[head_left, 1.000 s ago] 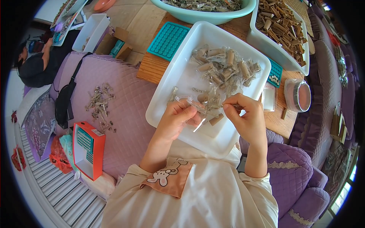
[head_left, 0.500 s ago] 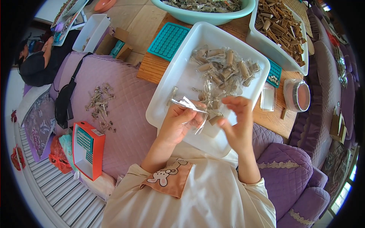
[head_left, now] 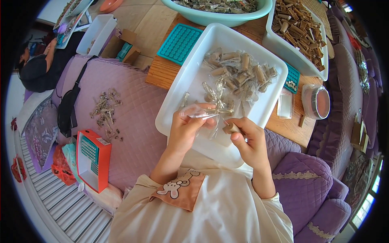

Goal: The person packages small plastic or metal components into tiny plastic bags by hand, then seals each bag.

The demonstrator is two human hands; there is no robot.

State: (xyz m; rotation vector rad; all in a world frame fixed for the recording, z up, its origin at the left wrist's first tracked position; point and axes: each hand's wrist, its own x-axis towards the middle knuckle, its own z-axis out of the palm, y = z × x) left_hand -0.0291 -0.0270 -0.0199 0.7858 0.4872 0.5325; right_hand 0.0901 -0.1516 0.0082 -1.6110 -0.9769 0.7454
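Observation:
Over the near part of a white plastic tray (head_left: 174,95), my left hand (head_left: 186,128) pinches a small clear plastic bag (head_left: 196,111). My right hand (head_left: 250,139), just to its right, grips a short brown block-like piece (head_left: 231,128) between thumb and fingers. The bag and the brown piece are close together; whether they touch I cannot tell. Beyond my hands, a heap of brown pieces in clear bags (head_left: 243,73) fills the tray's far right. A shiny clear-wrapped bundle (head_left: 219,101) lies just past my left fingertips.
A deep tray of loose brown pieces (head_left: 298,32) and a pale green basin (head_left: 219,17) stand beyond. Teal bead trays (head_left: 180,43) and a tape roll (head_left: 318,102) flank the white tray. A red box (head_left: 106,162) sits left. Another person (head_left: 40,73) is at far left.
My right hand has closed on a brown piece and moved slightly down beside the bag; before, its fingers were spread. The bag in my left hand has tilted and shifted slightly left.

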